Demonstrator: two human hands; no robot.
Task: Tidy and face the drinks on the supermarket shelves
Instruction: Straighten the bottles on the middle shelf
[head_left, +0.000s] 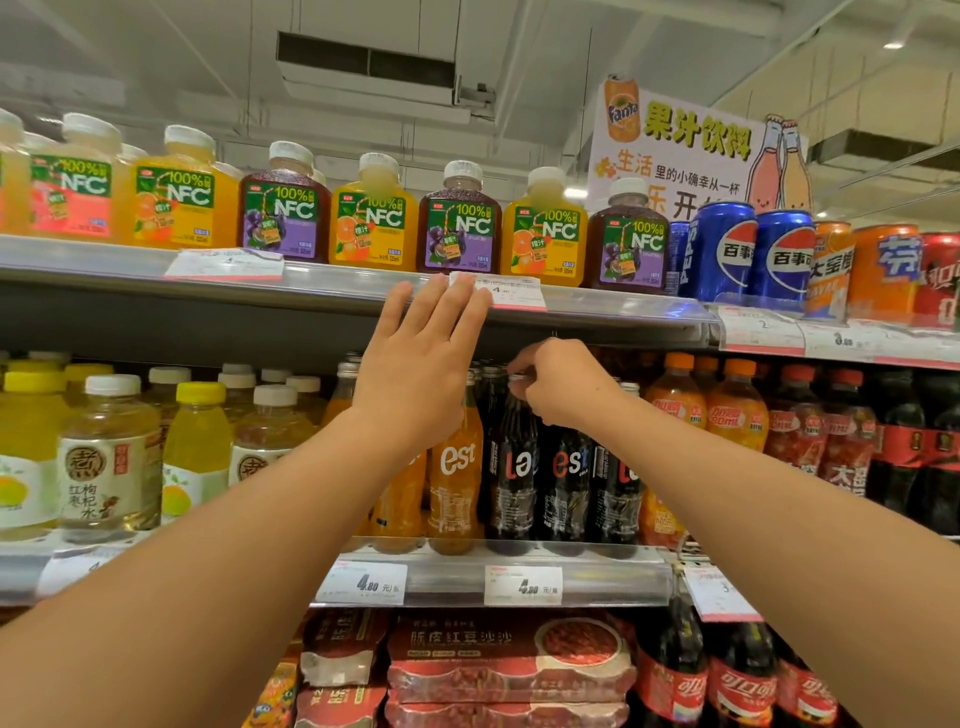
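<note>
The right hand (563, 384) pinches the cap of a dark glass "est" cola bottle (511, 462) on the middle shelf (597, 569). The left hand (423, 364) hovers open-palmed. Glass is probably heavy, rigid and breakable; grip the neck firmly.

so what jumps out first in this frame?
Two bare arms reaching into the middle shelf: the right hand pinches the cap of a dark est cola bottle, while the left hand is spread open above an orange est bottle. Above, a row of NFC juice bottles.
</note>
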